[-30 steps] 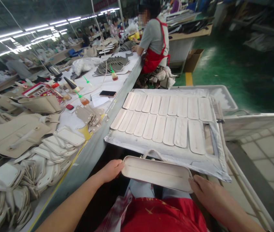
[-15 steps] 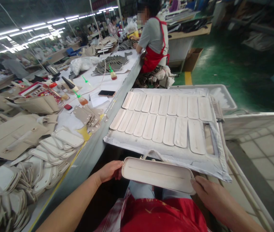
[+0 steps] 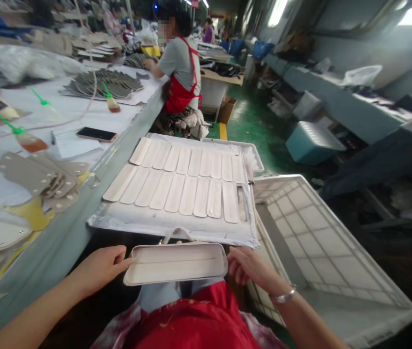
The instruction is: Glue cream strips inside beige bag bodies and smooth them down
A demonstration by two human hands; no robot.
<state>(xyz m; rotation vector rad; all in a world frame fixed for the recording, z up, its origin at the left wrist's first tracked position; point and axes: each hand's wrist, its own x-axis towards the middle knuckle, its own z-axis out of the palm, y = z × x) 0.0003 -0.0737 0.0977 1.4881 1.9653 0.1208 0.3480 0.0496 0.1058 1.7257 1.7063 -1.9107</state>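
Observation:
I hold a cream, oblong bag piece with a raised rim (image 3: pixel 176 262) level over my lap, above my red apron. My left hand (image 3: pixel 101 267) grips its left end with the thumb on top. My right hand (image 3: pixel 248 268), a bracelet at the wrist, grips its right end with curled fingers. A thin strap loop rises from the piece's far edge. Just beyond it lies a board (image 3: pixel 133 222) wrapped in white sheeting, carrying two rows of several cream strips (image 3: pixel 176 182).
The long worktable (image 3: pixel 82 118) on my left holds a phone (image 3: pixel 95 134), glue bottles (image 3: pixel 25 139), beige tabs (image 3: pixel 41 177) and grey cut pieces. A white gridded crate (image 3: pixel 322 247) stands at my right. A seated person in a red apron (image 3: pixel 179 72) works further along. Green floor aisle beyond.
My head has turned to the right, so the table slid left and the crate and aisle came into view. Both hands still hold the cream piece, now more centred and level.

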